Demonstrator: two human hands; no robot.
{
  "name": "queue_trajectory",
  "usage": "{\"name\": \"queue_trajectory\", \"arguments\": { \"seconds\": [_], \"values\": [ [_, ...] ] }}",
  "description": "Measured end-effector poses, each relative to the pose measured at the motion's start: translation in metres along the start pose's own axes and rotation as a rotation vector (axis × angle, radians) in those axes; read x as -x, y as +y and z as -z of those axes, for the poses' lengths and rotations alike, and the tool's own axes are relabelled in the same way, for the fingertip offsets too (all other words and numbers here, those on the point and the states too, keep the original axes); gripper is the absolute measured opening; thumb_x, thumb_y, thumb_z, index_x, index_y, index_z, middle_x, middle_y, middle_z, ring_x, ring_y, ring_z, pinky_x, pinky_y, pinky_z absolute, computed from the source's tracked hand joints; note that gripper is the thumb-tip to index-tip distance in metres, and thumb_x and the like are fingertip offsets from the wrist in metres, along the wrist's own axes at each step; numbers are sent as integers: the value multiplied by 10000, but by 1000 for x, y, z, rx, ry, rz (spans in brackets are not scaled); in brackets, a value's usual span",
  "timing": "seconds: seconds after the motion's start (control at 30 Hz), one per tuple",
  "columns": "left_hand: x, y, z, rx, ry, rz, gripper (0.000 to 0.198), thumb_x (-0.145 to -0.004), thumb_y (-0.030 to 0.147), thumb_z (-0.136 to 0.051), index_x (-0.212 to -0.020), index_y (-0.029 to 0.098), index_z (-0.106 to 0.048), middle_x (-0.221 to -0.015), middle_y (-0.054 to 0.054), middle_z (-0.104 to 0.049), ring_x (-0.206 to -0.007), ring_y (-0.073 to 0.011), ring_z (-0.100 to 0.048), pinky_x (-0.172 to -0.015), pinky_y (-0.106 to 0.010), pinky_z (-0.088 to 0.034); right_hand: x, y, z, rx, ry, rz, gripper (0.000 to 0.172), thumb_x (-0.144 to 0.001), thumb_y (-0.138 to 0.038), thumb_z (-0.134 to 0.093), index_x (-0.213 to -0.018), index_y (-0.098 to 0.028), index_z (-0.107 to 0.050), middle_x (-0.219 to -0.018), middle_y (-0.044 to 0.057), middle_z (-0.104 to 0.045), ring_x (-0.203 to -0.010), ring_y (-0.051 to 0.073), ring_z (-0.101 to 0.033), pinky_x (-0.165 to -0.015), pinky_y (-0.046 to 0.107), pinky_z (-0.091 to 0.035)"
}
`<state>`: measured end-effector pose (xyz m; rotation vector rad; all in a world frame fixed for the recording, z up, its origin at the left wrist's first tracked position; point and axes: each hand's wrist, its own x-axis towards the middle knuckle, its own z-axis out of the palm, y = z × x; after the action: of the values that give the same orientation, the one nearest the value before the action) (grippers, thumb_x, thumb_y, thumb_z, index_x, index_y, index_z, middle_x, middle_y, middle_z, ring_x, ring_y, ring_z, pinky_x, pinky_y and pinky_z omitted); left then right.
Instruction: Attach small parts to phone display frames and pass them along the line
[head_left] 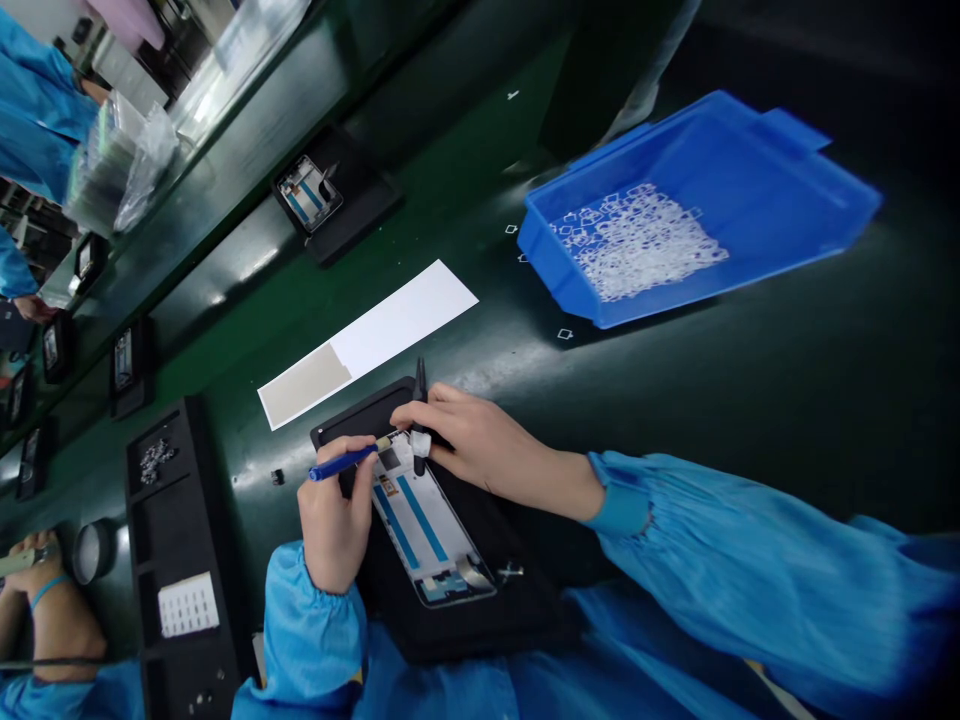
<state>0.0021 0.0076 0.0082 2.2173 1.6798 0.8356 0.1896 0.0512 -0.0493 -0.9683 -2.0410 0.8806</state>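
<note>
My left hand [334, 520] is closed around a blue pen-like tool [337, 465] whose pale tip reaches the upper end of an opened phone frame [420, 530]. Between the fingers of my right hand [487, 440] is a pair of black tweezers [420, 385], with a whitish wrap around it; its lower end is at the phone's top edge. The silvery phone frame, with two blue strips along it, lies tilted in a black tray [495, 570]. Small parts near both tool tips are too fine to make out.
A blue bin [787, 190] at right holds many small white frames. A white strip [405, 315] lies beyond the phone. At left stands a black compartment tray [161, 530]. Another phone frame [307, 195] sits on the line. A co-worker's hand [37, 570] is at lower left.
</note>
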Motion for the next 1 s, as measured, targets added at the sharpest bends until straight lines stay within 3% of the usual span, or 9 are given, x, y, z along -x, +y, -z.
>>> {"name": "queue_trajectory", "arguments": {
  "seconds": [0.37,0.57,0.63,0.7,0.77,0.8,0.83,0.9,1.0],
  "values": [
    [-5,7,-2,-93,-58,-117,94,-998,220,-504,-1063,181,-559,-973,-57,-673,-906,-167,-678,-768,-243,-563,3,0,0,54,-1,17,383,-794,38,-593,-1108,-177,-556,-852,39,-524,-823,225,-524,-641,272,-425],
    [2,-3,-6,56,-15,-6,70,-971,229,-558,-1022,188,-581,-976,-64,-682,-928,-187,-684,-785,-281,-575,3,0,-3,74,10,29,408,-770,61,-609,-1111,-156,-567,-850,42,-518,-802,225,-522,-615,272,-413],
    [2,-7,-5,155,48,85,68,-943,219,-599,-999,189,-574,-967,-58,-679,-929,-188,-679,-789,-285,-570,2,0,-3,91,-11,15,441,-755,71,-597,-1128,-163,-564,-844,39,-517,-803,227,-526,-614,271,-415],
    [-1,-10,0,291,191,144,74,-936,197,-593,-983,191,-536,-944,-45,-662,-926,-188,-672,-810,-309,-563,2,0,-3,104,-25,3,454,-747,72,-592,-1130,-171,-562,-843,35,-518,-803,226,-531,-613,269,-415],
    [-3,-13,8,367,340,123,31,-959,170,-521,-941,193,-508,-881,-21,-619,-896,-174,-654,-819,-324,-549,1,1,-4,102,-16,-2,431,-754,67,-600,-1109,-175,-565,-857,35,-525,-797,222,-535,-611,266,-414],
    [-2,-14,12,345,354,88,71,-967,153,-481,-917,193,-514,-853,-12,-594,-864,-161,-637,-802,-310,-537,1,1,-4,96,-5,0,421,-755,68,-606,-1097,-175,-566,-865,36,-530,-793,220,-537,-610,265,-413],
    [-1,-15,15,282,308,46,116,-967,138,-455,-905,192,-537,-831,-7,-570,-828,-148,-614,-770,-286,-519,1,1,-4,87,7,8,417,-753,72,-613,-1086,-175,-566,-872,36,-534,-790,219,-538,-609,264,-412],
    [6,-18,16,59,91,-38,182,-952,117,-449,-945,198,-611,-807,-11,-543,-760,-139,-564,-686,-252,-469,1,1,-5,65,19,24,429,-740,90,-618,-1075,-174,-564,-883,35,-546,-792,219,-542,-614,264,-415],
    [17,-20,6,-288,-181,-142,294,-915,94,-484,-1127,217,-647,-779,-16,-515,-688,-156,-510,-601,-264,-414,0,2,-4,34,31,39,430,-739,103,-611,-1069,-167,-562,-906,39,-569,-804,218,-553,-633,270,-432]
  ]
}}
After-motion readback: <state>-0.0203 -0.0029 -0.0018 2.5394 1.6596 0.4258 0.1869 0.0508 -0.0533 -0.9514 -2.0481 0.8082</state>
